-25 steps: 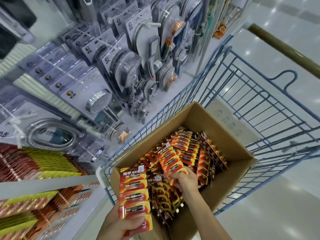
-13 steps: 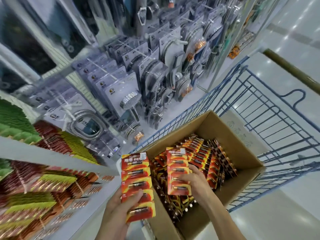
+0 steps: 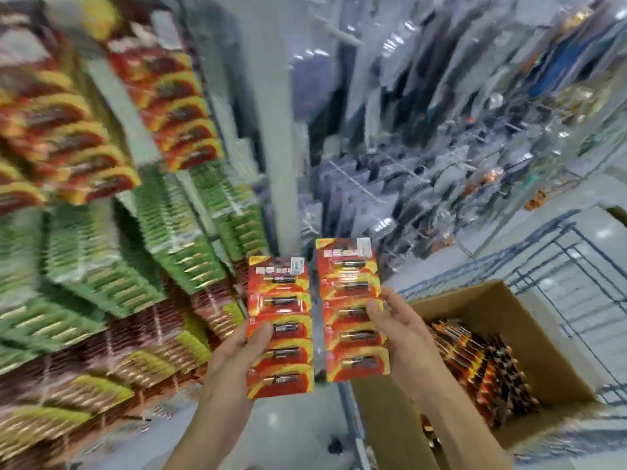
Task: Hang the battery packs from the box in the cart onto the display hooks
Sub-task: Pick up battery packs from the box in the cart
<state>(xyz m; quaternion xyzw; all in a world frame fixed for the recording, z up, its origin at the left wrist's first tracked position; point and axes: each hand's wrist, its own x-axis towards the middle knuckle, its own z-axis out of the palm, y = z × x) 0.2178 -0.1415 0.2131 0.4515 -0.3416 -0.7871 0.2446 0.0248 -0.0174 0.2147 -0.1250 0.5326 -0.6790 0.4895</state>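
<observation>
My left hand (image 3: 234,357) grips a red-and-yellow strip of battery packs (image 3: 280,300) by its lower left edge. Beside it, my right hand (image 3: 400,330) grips a second strip of battery packs (image 3: 349,283) by its right edge. Both strips stand upright, side by side, in front of the display. The cardboard box (image 3: 529,337) with several more battery packs (image 3: 475,361) sits in the blue wire cart (image 3: 576,266) at lower right. Hanging battery packs in red, yellow and green (image 3: 101,266) fill the display at left, blurred by motion.
A grey-white upright post (image 3: 271,130) separates the battery display from hanging shower heads and hoses (image 3: 424,184) on the right. Pale shiny floor (image 3: 288,432) shows below my arms. The cart's near edge runs just right of my right forearm.
My right hand lifted a strip of packs out of the box. Both hands rose and now hold strips up before the display. The view swung up and left.
</observation>
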